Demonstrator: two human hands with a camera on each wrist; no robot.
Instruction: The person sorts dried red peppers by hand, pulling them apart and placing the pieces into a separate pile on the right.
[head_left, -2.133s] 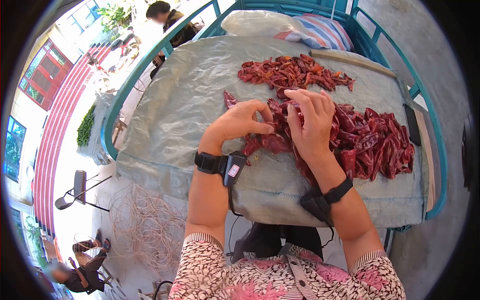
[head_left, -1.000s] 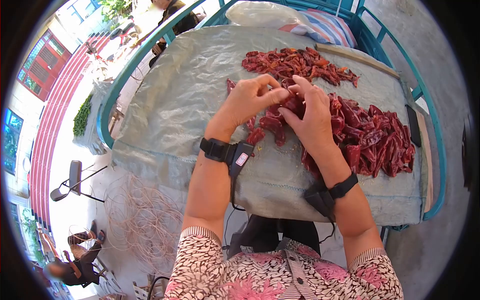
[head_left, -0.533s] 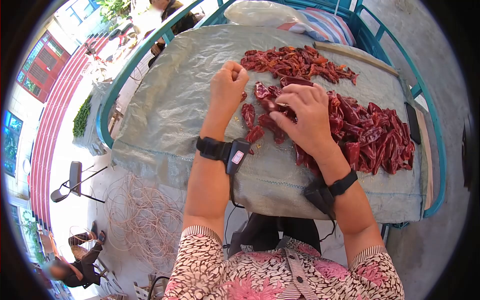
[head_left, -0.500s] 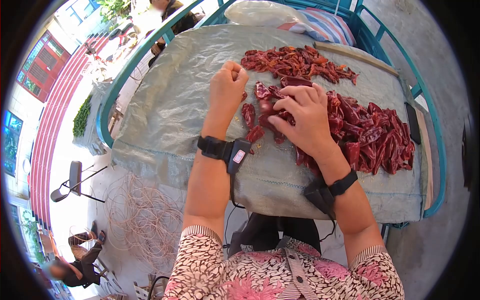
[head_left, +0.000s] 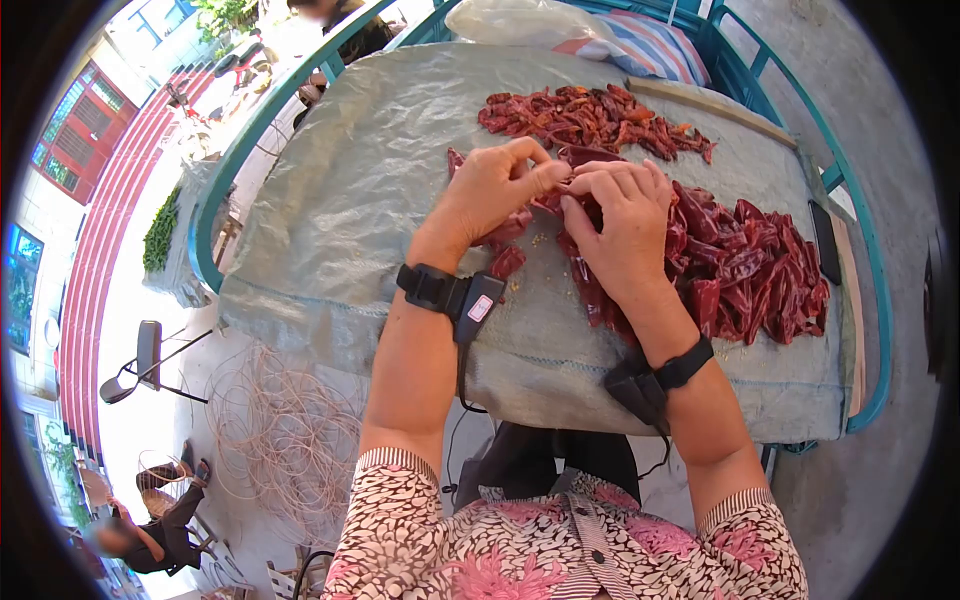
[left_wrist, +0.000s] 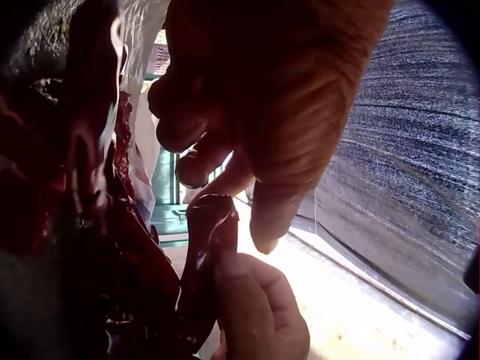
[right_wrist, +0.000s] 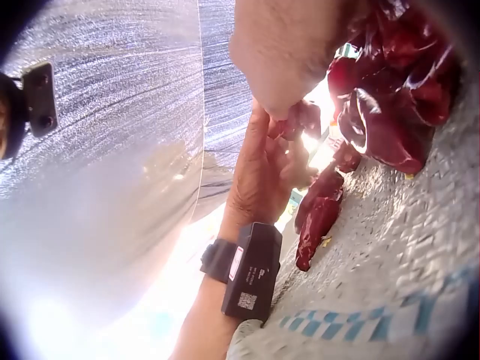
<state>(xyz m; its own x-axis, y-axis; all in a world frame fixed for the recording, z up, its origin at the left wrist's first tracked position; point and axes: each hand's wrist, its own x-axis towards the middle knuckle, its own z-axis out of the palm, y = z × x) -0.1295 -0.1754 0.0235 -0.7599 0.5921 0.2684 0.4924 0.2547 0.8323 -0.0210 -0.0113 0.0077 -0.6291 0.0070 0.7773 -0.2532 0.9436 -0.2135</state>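
A glossy dried red pepper is between both hands. My right hand grips it, and in the left wrist view its thumb lies along the pepper's side. At the pepper's end are the thumb and index finger of my left hand, brought close together in the head view. A large pile of dark red peppers spreads to the right of my right hand. Beyond the hands lies a smaller, more orange-red pile. A few loose peppers rest below my left hand.
A woven plastic sheet covers the cart bed, with teal rails around it. A phone and a wooden strip lie on the right. At the back sits a striped bag. Pale seeds dot the sheet.
My left hand swung out to the left, away from the peppers, and has come back to meet my right hand. The right hand has stayed by the pile, now gripping a pepper.
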